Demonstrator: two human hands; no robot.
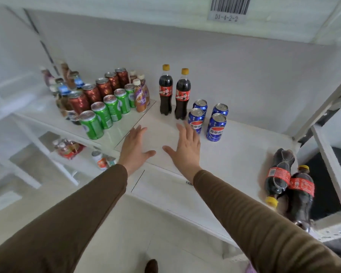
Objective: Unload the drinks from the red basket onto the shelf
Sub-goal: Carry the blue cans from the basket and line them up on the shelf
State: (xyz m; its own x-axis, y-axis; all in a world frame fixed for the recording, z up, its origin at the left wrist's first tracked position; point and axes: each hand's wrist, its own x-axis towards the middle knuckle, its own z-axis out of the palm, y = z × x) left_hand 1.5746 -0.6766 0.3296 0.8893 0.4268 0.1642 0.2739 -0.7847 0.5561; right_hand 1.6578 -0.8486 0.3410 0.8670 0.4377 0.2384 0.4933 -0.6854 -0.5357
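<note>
Both my hands reach out over the white shelf [244, 150], fingers straight and spread, holding nothing. My left hand [134, 148] hovers near the shelf's front middle. My right hand [185, 148] is just in front of two upright cola bottles [175, 93] with yellow caps and beside several blue cola cans [215, 125]. At the shelf's right front edge lie two more cola bottles [289, 184] on their sides. The red basket is not in view.
Rows of green cans [104, 113], dark red cans [91, 95] and small coffee bottles [141, 95] fill the shelf's left part. A lower shelf holds more drinks [71, 148]. A metal upright [323, 107] bounds the shelf on the right. A barcode label [227, 8] hangs above.
</note>
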